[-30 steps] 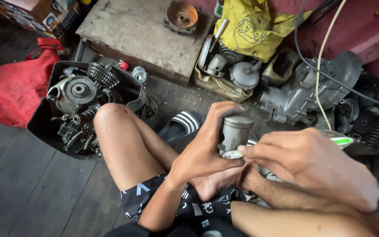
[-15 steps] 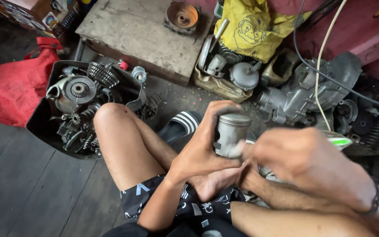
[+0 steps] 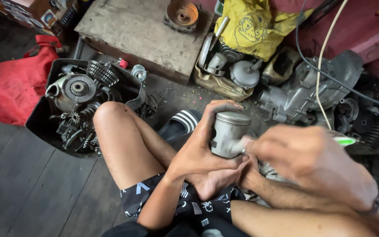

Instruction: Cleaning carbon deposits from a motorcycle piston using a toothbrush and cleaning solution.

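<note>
Piston [image 3: 229, 134]: grey metal cylinder, long axis upright, flat crown up, skirt down, above lap between both hands. Beyond hands: wooden surface [image 3: 141, 30], grey engine casing [image 3: 305, 90] far right, black tub of gears [image 3: 82, 105] left beyond knee, yellow bag [image 3: 253, 24]. Nothing between hands and piston. Left hand [image 3: 200, 149]: fingers curled round piston side, gripping. Right hand [image 3: 312, 162]: blurred, closed on green-handled tool [image 3: 343, 141], tip at piston skirt.

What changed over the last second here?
The left hand turned the metal piston more upright, its top now showing. The right hand with the green-handled tool moved in against the piston's side. The black tub of engine parts stayed put.
</note>
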